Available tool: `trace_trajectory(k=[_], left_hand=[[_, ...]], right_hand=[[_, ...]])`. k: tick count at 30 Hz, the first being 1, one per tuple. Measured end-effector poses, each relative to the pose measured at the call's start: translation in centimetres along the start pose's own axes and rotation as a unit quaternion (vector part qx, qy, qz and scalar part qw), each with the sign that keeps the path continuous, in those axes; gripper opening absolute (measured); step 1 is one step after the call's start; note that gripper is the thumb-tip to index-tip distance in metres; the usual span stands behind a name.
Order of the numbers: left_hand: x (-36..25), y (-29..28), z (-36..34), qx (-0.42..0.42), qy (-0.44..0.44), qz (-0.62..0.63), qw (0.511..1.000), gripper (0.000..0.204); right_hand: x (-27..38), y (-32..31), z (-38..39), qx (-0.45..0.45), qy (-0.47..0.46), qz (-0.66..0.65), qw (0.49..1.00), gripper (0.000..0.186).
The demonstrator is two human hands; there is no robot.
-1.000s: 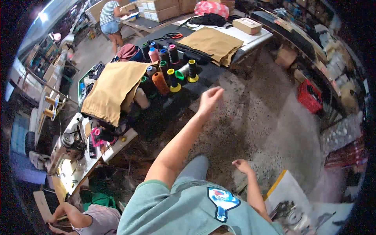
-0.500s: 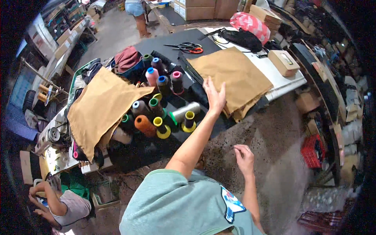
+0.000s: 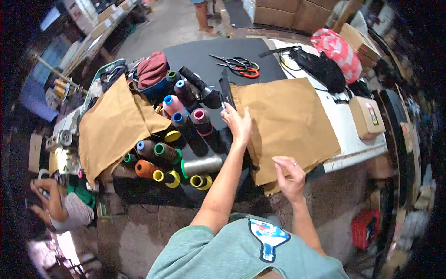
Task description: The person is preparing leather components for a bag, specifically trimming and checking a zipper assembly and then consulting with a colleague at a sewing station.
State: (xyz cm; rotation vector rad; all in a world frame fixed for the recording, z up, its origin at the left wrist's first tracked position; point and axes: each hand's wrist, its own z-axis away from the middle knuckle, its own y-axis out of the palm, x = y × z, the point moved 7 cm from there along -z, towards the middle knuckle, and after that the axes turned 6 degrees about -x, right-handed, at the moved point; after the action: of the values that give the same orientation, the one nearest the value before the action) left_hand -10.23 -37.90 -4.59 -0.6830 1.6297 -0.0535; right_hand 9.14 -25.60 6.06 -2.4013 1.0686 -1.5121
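My left hand [image 3: 237,121] is at the upper-left edge of a stack of tan fabric pieces [image 3: 295,116], thumb and fingers apart, fingertips by dark material. My right hand [image 3: 288,176] has its fingers curled and pinched over the stack's front edge; whether they grip anything is unclear. A group of thread cones in pink [image 3: 173,107], orange [image 3: 145,169], yellow, green and dark colours stands or lies on the black tabletop [image 3: 186,56] left of my hands. Scissors [image 3: 237,65] with black and orange handles lie beyond them. More tan fabric [image 3: 111,121] lies at the left.
A cardboard box [image 3: 364,116], black bag [image 3: 320,69] and pink checked bundle [image 3: 337,53] are on the right. A maroon cloth [image 3: 151,69] sits behind the cones, boxes [image 3: 278,14] farther back. Two other people appear: one seated left [image 3: 67,209], legs [image 3: 202,16] at the back. A red crate [image 3: 364,228] stands lower right.
My view has swung toward the table. My left hand has moved to the fabric stack's far-left edge; my right hand has risen from my side to the stack's front edge.
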Motion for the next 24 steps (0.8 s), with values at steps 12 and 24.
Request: trace_trajectory(k=[12,24], left_hand=[[-3.2,-0.3,-2.8,-0.080,0.027,0.109,0.991,0.029],[-12.2,-0.3,0.1,-0.017,0.191,0.015,0.981,0.037]], right_hand=[[-11.6,1.1,-12.6,0.199,0.004,-0.163,0.966,0.018],[-12.0,8.0,-24.8,0.267,0.134,-0.365,0.882,0.020]])
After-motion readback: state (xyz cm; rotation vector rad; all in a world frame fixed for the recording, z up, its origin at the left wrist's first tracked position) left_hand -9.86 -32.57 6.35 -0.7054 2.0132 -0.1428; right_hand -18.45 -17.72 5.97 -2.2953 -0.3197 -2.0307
